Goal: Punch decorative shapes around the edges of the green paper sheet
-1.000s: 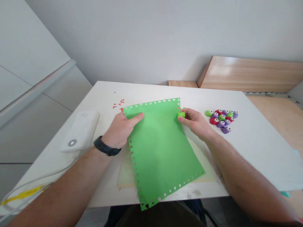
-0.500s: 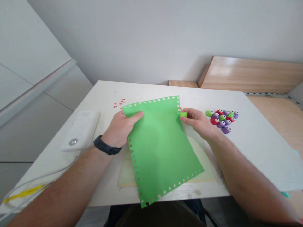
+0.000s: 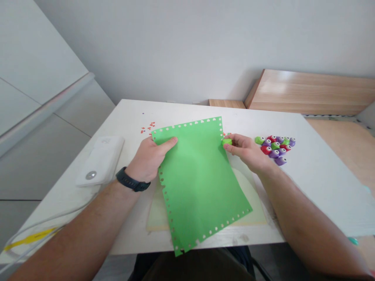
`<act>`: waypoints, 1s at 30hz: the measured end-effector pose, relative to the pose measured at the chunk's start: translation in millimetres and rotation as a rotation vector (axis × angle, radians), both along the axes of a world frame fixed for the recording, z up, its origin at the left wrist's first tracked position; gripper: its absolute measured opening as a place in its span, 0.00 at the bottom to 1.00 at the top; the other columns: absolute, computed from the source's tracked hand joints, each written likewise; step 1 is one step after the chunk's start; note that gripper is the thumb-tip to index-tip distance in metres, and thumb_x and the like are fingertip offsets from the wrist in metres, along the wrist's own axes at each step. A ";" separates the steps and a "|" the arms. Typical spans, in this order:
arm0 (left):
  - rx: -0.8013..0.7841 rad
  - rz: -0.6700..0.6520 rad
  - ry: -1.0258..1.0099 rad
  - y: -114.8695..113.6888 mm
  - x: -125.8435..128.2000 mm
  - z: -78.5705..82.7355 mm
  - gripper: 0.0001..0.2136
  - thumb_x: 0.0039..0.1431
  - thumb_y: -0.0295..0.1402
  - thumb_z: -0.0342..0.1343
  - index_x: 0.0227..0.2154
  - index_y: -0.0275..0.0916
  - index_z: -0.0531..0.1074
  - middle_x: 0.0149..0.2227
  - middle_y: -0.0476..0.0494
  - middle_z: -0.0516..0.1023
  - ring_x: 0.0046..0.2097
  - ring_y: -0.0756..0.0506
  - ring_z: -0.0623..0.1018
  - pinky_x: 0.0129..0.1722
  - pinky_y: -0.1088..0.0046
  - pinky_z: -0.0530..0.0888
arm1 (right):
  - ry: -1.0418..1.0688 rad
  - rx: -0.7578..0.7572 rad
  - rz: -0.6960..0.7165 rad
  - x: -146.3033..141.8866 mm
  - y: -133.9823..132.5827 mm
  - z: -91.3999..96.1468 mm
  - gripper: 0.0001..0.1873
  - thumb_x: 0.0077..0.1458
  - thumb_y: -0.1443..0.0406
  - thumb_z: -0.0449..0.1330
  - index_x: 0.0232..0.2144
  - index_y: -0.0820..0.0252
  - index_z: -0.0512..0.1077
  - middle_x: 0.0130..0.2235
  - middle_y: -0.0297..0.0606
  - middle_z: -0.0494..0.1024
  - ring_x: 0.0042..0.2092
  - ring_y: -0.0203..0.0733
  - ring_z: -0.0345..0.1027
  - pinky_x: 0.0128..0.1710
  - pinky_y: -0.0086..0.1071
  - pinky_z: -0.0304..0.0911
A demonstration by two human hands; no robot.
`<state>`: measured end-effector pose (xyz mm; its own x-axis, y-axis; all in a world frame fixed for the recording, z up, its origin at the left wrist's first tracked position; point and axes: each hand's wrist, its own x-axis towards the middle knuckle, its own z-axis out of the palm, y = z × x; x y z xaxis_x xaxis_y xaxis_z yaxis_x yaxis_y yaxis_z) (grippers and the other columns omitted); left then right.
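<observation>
A green sheet of paper [image 3: 202,171], with small shapes punched along its edges, is held up over the table. My left hand [image 3: 150,156] grips its upper left edge, thumb on top and fingers behind. At the upper right edge my right hand [image 3: 243,148] pinches a small green craft punch [image 3: 227,141], which sits around the paper's edge. Whether the punch is pressed down I cannot tell. Under the green sheet lies a pale yellow sheet [image 3: 249,191], partly covered. Red punched-out bits [image 3: 151,125] are scattered beyond my left hand.
Several purple, red and green punches [image 3: 275,145] stand grouped to the right on the white table [image 3: 316,187]. At left lie a white device [image 3: 101,160] and a cable with a yellow tag [image 3: 31,239]. A wooden panel [image 3: 310,91] rises behind.
The top edge of the green paper has shifted up very slightly. Both hands keep their places and their hold.
</observation>
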<state>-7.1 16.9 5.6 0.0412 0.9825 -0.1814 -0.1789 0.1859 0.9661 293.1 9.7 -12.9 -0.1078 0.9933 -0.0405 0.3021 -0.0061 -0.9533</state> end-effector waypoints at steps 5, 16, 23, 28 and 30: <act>0.006 -0.005 -0.001 0.2 -0.2 0.4 0.21 0.50 0.37 0.74 0.47 0.39 0.83 0.48 0.40 0.86 0.46 0.37 0.85 0.50 0.59 0.81 | -0.003 0.002 0.007 -0.4 -0.7 -2.4 0.19 0.56 0.54 0.70 0.46 0.57 0.77 0.41 0.36 0.78 0.40 0.43 0.67 0.44 0.38 0.62; 0.047 0.013 0.016 -1.6 0.8 1.6 0.22 0.48 0.39 0.75 0.47 0.41 0.83 0.50 0.40 0.86 0.48 0.36 0.85 0.50 0.60 0.81 | 0.031 -0.010 0.055 -3.6 -3.1 0.1 0.19 0.55 0.55 0.71 0.45 0.57 0.78 0.42 0.38 0.79 0.42 0.43 0.70 0.46 0.38 0.64; 0.041 0.002 0.016 -1.7 1.0 1.8 0.21 0.50 0.39 0.74 0.48 0.40 0.83 0.49 0.40 0.86 0.46 0.36 0.85 0.47 0.61 0.81 | 0.031 -0.016 0.050 -6.4 -3.9 2.8 0.19 0.54 0.53 0.71 0.44 0.57 0.78 0.42 0.38 0.80 0.41 0.43 0.70 0.45 0.38 0.65; 0.034 -0.002 0.025 -1.7 -0.6 -0.1 0.21 0.51 0.39 0.73 0.49 0.41 0.83 0.48 0.41 0.86 0.47 0.36 0.85 0.49 0.59 0.80 | 0.024 -0.008 0.050 -7.2 -4.7 3.1 0.20 0.53 0.52 0.72 0.43 0.57 0.79 0.40 0.37 0.80 0.41 0.44 0.71 0.43 0.39 0.65; 0.037 -0.002 0.027 -1.6 -1.1 -1.0 0.22 0.52 0.39 0.73 0.50 0.41 0.83 0.49 0.40 0.86 0.47 0.36 0.85 0.49 0.58 0.80 | 0.026 -0.003 0.039 -7.3 -5.0 3.0 0.20 0.52 0.52 0.72 0.42 0.57 0.79 0.38 0.37 0.80 0.41 0.45 0.71 0.43 0.39 0.66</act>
